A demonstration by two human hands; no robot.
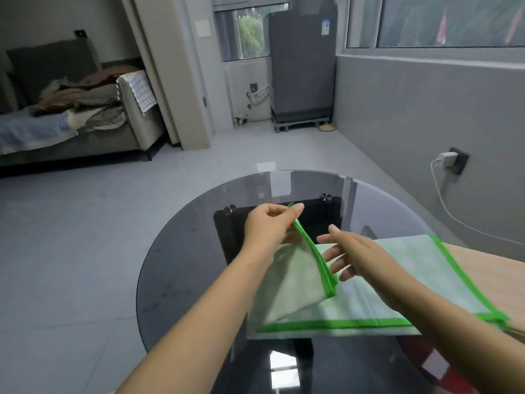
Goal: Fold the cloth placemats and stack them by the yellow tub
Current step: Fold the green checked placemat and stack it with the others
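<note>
We count one green-edged placemat (369, 294) on the desk (184, 265), its folded corner pinched by our left hand (270, 223), right hand (349, 251) released just beside.

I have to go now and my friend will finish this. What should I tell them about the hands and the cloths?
Left hand pinches a corner of the green-edged placemat and lifts it, partly folded.
Right hand is open beside it, holding nothing.
Another placemat lies flat on the glass table.
No yellow tub is in view.
Left to do: finish folding, fold the rest, stack by the tub.
</note>
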